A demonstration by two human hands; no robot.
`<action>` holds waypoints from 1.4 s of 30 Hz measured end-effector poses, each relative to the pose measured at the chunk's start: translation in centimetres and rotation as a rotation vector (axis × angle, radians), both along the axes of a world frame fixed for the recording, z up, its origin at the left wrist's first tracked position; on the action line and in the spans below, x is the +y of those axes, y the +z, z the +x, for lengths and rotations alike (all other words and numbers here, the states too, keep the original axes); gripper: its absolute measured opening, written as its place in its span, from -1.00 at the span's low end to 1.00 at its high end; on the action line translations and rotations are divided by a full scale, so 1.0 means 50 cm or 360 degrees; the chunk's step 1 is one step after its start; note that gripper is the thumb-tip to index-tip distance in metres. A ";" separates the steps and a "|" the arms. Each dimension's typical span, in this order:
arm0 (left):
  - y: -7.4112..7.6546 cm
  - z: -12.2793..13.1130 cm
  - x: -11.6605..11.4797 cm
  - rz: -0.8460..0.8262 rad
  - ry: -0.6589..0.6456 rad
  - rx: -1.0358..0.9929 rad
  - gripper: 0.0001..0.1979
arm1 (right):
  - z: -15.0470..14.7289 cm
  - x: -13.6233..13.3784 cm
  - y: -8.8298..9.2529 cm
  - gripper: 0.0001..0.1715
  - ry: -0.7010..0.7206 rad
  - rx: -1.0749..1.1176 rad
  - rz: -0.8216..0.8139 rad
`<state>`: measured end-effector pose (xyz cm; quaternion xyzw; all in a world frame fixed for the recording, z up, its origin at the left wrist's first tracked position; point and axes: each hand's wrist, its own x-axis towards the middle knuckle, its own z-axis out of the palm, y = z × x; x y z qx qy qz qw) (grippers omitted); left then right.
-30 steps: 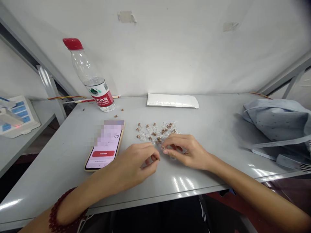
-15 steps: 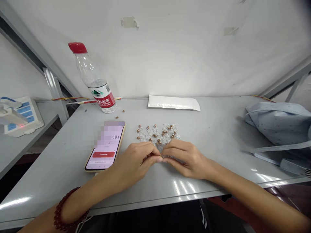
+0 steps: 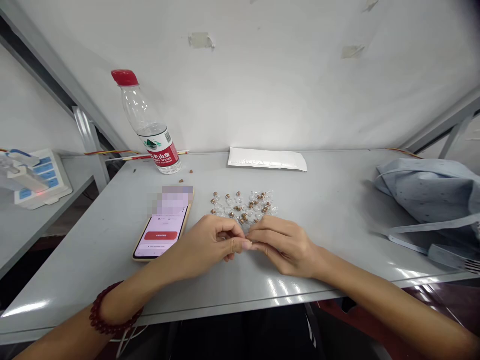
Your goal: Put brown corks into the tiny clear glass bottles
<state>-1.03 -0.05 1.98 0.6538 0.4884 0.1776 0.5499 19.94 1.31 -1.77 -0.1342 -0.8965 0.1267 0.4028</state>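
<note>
Cork-stoppered glass bottles, tiny and clear, lie in a loose pile on the tabletop, just beyond the person's hands. Of the printing on the water bottle, "SPRING" reads on the red band, below a green mark and near a barcode. The phone shows a red button whose lettering is too small to read. The near edge runs just below the wrists; a wide stretch of surface lies between the pile and the blue cloth bag, and a narrower strip between the pile and the white packet. Long axes vary: at the left side several corks point left, while the crowded right side is too tangled to tell. Left hand and right hand meet, each grip pinched closed on a tiny piece, mostly hidden and unidentifiable.
</note>
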 end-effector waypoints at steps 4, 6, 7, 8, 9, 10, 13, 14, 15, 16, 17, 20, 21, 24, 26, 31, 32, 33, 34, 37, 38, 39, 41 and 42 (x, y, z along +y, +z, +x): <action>-0.013 0.009 -0.006 0.0214 0.0017 0.0172 -0.67 | 0.005 -0.001 -0.009 -0.70 -0.0075 -0.0018 0.0129; -0.021 0.013 -0.010 0.0360 -0.0014 0.0230 -0.63 | 0.008 -0.001 -0.010 -0.67 -0.0104 -0.0063 0.0159; -0.024 0.015 -0.011 0.0410 -0.0033 0.0244 -0.63 | 0.009 -0.002 -0.010 -0.66 -0.0113 -0.0089 0.0171; -0.026 0.016 -0.012 0.0444 -0.0048 0.0256 -0.63 | 0.010 -0.003 -0.009 -0.65 -0.0117 -0.0112 0.0181; -0.028 0.017 -0.013 0.0474 -0.0055 0.0269 -0.63 | 0.011 -0.004 -0.007 -0.64 -0.0123 -0.0129 0.0188; -0.028 0.018 -0.013 0.0495 -0.0060 0.0280 -0.64 | 0.010 -0.006 -0.005 -0.62 -0.0128 -0.0140 0.0192; -0.019 0.015 -0.011 0.0562 -0.0073 0.0301 -0.61 | 0.006 -0.009 0.000 -0.63 -0.0123 -0.0110 0.0169; -0.013 0.011 -0.008 0.0597 -0.0077 0.0307 -0.61 | 0.003 -0.009 0.001 -0.66 -0.0113 -0.0084 0.0143; -0.005 0.004 -0.004 0.0630 -0.0077 0.0320 -0.62 | 0.001 -0.008 0.002 -0.69 -0.0104 -0.0061 0.0107; 0.004 -0.006 0.000 0.0658 -0.0069 0.0336 -0.65 | -0.001 -0.006 0.002 -0.74 -0.0099 -0.0045 0.0065; 0.013 -0.019 0.006 0.0675 -0.0046 0.0350 -0.70 | -0.002 -0.003 0.002 -0.78 -0.0111 -0.0034 0.0022; 0.031 -0.071 0.023 0.0637 0.0035 0.0548 -0.71 | 0.002 0.014 0.001 -0.80 -0.0276 -0.0006 -0.0061; 0.032 -0.089 0.029 0.0625 -0.0005 0.0629 -0.74 | 0.006 0.021 0.000 -0.79 -0.0347 0.0012 -0.0074; 0.021 -0.133 0.036 0.0658 -0.0180 0.0853 -0.81 | 0.020 0.039 0.001 -0.79 -0.0475 0.0073 -0.0108; 0.009 -0.150 0.035 0.0720 -0.0262 0.0856 -0.85 | 0.026 0.048 0.002 -0.80 -0.0524 0.0083 -0.0148; -0.008 -0.164 0.027 0.0805 -0.0285 0.0888 -0.84 | 0.029 0.061 -0.006 -0.79 -0.0614 -0.0073 -0.0197; -0.009 -0.163 0.027 0.0808 -0.0261 0.0941 -0.83 | 0.029 0.063 -0.009 -0.78 -0.0596 -0.0111 -0.0188; -0.009 -0.162 0.027 0.0801 -0.0239 0.0990 -0.81 | 0.029 0.065 -0.012 -0.77 -0.0572 -0.0144 -0.0173; -0.009 -0.159 0.027 0.0793 -0.0217 0.1018 -0.79 | 0.030 0.066 -0.015 -0.75 -0.0551 -0.0173 -0.0155; -0.011 -0.145 0.027 0.0812 -0.0142 0.0961 -0.77 | 0.032 0.068 -0.022 -0.70 -0.0559 -0.0298 -0.0080; -0.012 -0.138 0.026 0.0832 -0.0124 0.0925 -0.77 | 0.033 0.068 -0.023 -0.67 -0.0592 -0.0377 -0.0048; -0.013 -0.132 0.025 0.0849 -0.0111 0.0898 -0.77 | 0.034 0.068 -0.024 -0.65 -0.0627 -0.0466 -0.0021; -0.015 -0.121 0.024 0.0859 -0.0106 0.0894 -0.77 | 0.034 0.066 -0.022 -0.62 -0.0672 -0.0622 -0.0001; -0.016 -0.116 0.023 0.0858 -0.0112 0.0907 -0.77 | 0.034 0.065 -0.020 -0.62 -0.0678 -0.0668 -0.0019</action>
